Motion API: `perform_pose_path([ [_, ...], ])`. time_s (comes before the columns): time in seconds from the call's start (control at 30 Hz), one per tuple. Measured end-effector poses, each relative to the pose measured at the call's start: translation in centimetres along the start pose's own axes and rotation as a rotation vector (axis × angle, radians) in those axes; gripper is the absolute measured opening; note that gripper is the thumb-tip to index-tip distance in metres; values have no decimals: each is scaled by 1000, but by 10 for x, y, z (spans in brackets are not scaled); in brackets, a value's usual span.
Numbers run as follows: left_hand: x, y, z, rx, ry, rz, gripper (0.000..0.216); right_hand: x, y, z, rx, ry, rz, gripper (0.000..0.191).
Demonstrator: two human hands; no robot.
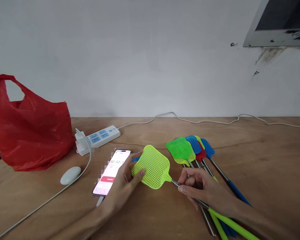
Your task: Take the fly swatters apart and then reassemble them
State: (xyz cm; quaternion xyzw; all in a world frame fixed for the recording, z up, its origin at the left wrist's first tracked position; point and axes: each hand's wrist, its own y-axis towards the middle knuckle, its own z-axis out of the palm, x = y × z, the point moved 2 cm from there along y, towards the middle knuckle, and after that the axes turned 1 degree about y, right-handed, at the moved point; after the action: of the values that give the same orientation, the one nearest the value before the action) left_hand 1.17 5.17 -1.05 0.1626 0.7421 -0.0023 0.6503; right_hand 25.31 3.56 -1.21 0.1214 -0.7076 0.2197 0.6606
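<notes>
A yellow-green fly swatter (pixel 153 166) with a perforated square head is held between both hands above the table. My left hand (pixel 128 176) pinches the left edge of its head, thumb on top. My right hand (pixel 196 186) grips the metal shaft just below the head; the yellow-green handle runs on to the lower right. Behind my left fingers a bit of blue mesh (pixel 135 159) shows, mostly hidden. Under and beyond my right hand lies a pile of fly swatters, among them a green one (pixel 178 148), a red one (pixel 202 154) and a blue one (pixel 208 146).
A lit phone (pixel 112 173) showing a timer lies beside my left hand. Farther left are a white power strip (pixel 100 138), a white mouse-shaped object (pixel 70 175) and a red plastic bag (pixel 32 130). A white cable (pixel 197 121) runs along the wall.
</notes>
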Motion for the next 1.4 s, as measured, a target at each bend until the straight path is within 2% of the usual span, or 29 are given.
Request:
perform_pose_path([
  [0.23, -2, 0, 1, 4, 63, 10, 54, -1, -1, 1, -5, 1, -18, 34],
  [0.4, -5, -1, 2, -7, 110, -7, 55, -1, 2, -3, -18, -9, 7, 40],
  [0.47, -4, -2, 2, -39, 104, -41, 56, -1, 3, -6, -76, 48, 16, 44],
  [0.53, 0, -2, -1, -83, 104, -98, 55, -2, 4, -12, -188, 169, 5, 46],
  [0.6, 3, -1, -5, -112, 118, -136, 50, -3, 6, -19, -310, 317, -27, 43],
  [0.67, 5, 0, -6, -97, 132, -133, 45, -5, 9, -23, -364, 427, -68, 36],
  [0.8, 7, -4, -2, 24, 194, -93, 39, -6, 12, -24, -323, 502, -125, 29],
  [0.93, 13, -10, 5, 167, 275, -104, 33, -9, 11, -21, -332, 512, -119, 29],
  [1.13, 7, -9, 9, 248, 497, -26, 24, -9, 9, -18, -302, 452, -123, 29],
  [1.27, -1, -9, 14, 306, 567, -12, 18, -6, 5, -15, -225, 425, -114, 26],
  [1.4, -4, -12, 18, 359, 586, -35, 19, -2, 1, -12, -66, 386, -142, 26],
])
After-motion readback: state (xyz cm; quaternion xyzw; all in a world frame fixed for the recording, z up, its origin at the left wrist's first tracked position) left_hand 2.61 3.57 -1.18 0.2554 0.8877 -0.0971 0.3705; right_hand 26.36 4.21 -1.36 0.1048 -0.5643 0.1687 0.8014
